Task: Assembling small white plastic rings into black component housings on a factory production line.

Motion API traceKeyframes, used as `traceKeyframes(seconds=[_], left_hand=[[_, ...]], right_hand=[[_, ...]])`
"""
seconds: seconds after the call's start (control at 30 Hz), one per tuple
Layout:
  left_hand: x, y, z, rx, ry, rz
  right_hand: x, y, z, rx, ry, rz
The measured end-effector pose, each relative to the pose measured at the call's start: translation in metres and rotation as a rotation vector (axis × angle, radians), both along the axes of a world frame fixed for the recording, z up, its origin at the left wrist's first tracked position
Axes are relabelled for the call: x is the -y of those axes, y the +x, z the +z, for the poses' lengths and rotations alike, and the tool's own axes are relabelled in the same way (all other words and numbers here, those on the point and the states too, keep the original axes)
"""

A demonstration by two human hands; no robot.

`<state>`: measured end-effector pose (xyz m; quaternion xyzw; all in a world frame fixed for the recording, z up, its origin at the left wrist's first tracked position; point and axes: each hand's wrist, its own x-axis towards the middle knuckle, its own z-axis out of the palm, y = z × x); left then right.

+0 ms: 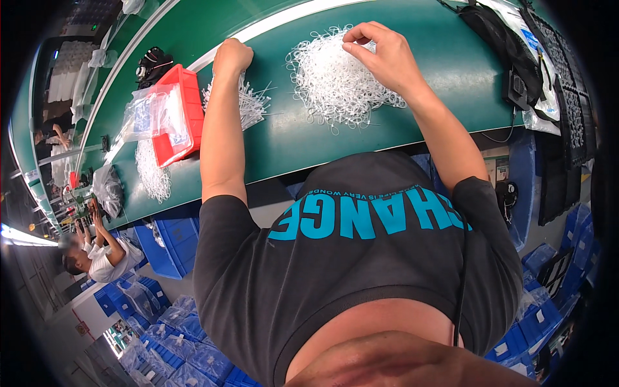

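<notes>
A large pile of thin white loops (335, 84), each with a narrow tail, lies on the green tabletop (451, 71). My right hand (385, 58) is over the pile's far right part, thumb and forefinger brought together; what they pinch, if anything, is too small to make out. To the left, my left hand (233, 57) is closed like a fist above a smaller heap of white strips (253, 106), which lie more lined up than the loops. Whatever is inside those fingers is hidden. My left forearm covers part of the smaller heap.
Left of my left arm stands a red bin (191, 109) with clear plastic bags (158, 116) over it. Another white heap (152, 171) lies beyond. A black mesh bag (500, 48) is at the right. Blue crates (169, 245) stand below; a co-worker (106, 255) is far left.
</notes>
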<state>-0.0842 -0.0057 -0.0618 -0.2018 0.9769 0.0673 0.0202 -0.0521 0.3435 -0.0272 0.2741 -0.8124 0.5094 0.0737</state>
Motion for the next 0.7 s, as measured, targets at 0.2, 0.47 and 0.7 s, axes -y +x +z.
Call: traceKeyframes(seconds=[0.2, 0.47, 0.7], left_hand=[[-0.024, 0.020, 0.032, -0.570, 0.533, -0.100], [-0.105, 0.059, 0.075, -0.634, 1.577, -0.273], [-0.122, 0.069, 0.065, -0.602, 1.965, -0.295]], right_hand=[[0.015, 0.004, 0.007, -0.052, -0.055, 0.066], [0.057, 0.018, 0.026, 0.122, -0.239, 0.182], [0.056, 0.014, 0.013, 0.338, -0.416, 0.247]])
